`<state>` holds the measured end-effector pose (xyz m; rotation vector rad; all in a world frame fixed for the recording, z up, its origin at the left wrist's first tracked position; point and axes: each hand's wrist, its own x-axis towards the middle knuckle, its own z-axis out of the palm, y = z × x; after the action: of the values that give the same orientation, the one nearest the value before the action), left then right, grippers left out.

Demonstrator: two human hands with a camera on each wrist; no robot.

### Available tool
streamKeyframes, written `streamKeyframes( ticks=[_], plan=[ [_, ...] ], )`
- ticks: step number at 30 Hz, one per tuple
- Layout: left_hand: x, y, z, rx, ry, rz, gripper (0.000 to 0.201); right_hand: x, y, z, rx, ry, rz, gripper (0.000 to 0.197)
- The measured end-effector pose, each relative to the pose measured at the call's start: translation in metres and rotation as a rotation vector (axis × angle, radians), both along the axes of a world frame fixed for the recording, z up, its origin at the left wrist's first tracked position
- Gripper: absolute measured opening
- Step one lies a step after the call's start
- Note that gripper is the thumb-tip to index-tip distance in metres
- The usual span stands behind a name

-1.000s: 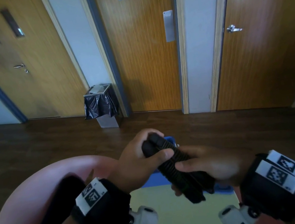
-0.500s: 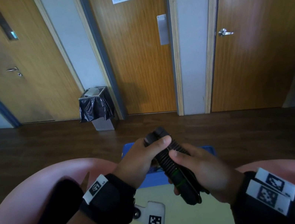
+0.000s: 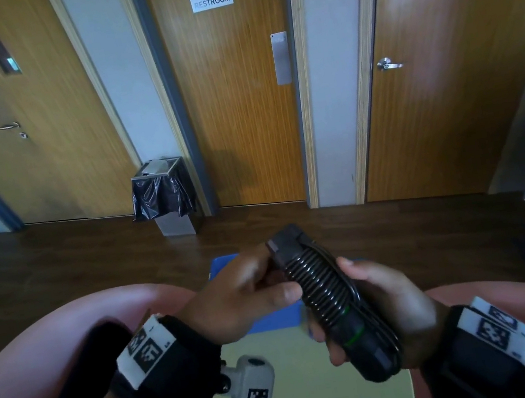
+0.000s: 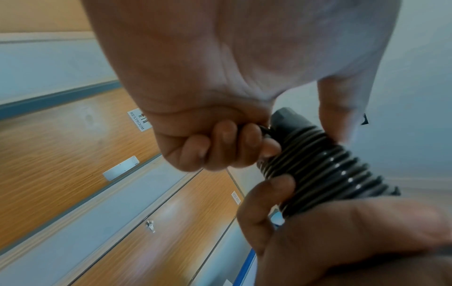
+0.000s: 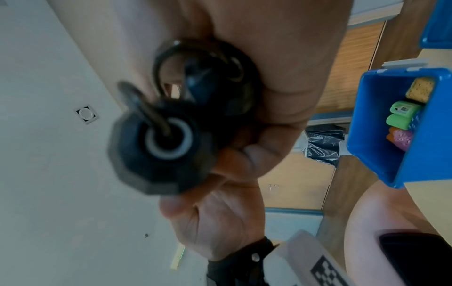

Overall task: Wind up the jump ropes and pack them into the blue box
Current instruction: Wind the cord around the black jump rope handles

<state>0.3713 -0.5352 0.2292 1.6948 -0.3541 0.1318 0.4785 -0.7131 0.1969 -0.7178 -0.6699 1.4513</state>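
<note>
The right hand [image 3: 382,309] is wrapped round the lower half of the black rope bundle [image 3: 328,299], cord coiled about its handles. The left hand [image 3: 247,293] pinches the bundle's top end, fingers curled. Both hold it above the blue box [image 5: 389,123], which stands on a yellow table [image 3: 301,376].

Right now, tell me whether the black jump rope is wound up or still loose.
Wound up. The black jump rope sits in tight coils around its paired handles, held by the left hand and right hand. Whether its end is secured, cannot tell.
</note>
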Motion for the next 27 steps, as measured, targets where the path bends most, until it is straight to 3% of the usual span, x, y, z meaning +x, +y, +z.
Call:
streamKeyframes(
  ticks=[2, 4, 7, 9, 11, 13, 15, 19, 23, 27],
  plan=[
    [-0.001, -0.001, 0.002, 0.029, -0.006, 0.010, 0.018, 0.000, 0.001, 0.003, 0.022, -0.016, 0.014, 0.056],
    [-0.002, 0.002, -0.003, 0.061, -0.018, 0.176, 0.022, 0.001, 0.005, 0.008, 0.013, -0.087, -0.041, 0.060],
    [-0.003, 0.015, -0.021, 0.325, -0.079, 0.455, 0.046, 0.006, 0.008, 0.021, -0.058, -0.340, -0.223, 0.056],
    [-0.003, 0.015, -0.026, 0.390, -0.091, 0.552, 0.037, 0.008, 0.009, 0.029, -0.099, -0.490, -0.238, 0.054],
    [-0.002, 0.012, -0.027, 0.393, -0.095, 0.613, 0.029, 0.007, 0.011, 0.033, -0.116, -0.745, -0.203, 0.053],
    [-0.002, 0.013, -0.029, 0.451, -0.088, 0.664, 0.040, 0.004, 0.014, 0.033, -0.108, -1.059, -0.196, 0.054],
    [-0.003, 0.015, -0.029, 0.526, -0.049, 0.722, 0.055, 0.001, 0.019, 0.029, -0.150, -1.228, -0.280, 0.063],
    [-0.004, 0.018, -0.031, 0.567, -0.015, 0.792, 0.058, -0.003, 0.030, 0.013, -0.125, -1.061, -0.379, 0.084],
    [0.000, 0.018, -0.034, 0.487, 0.039, 0.832, 0.057, -0.003, 0.044, 0.005, -0.107, -0.946, -0.457, 0.081],
    [0.003, 0.017, -0.036, 0.386, 0.081, 0.838, 0.051, -0.008, 0.054, 0.004, -0.118, -0.944, -0.515, 0.078]
  ],
)
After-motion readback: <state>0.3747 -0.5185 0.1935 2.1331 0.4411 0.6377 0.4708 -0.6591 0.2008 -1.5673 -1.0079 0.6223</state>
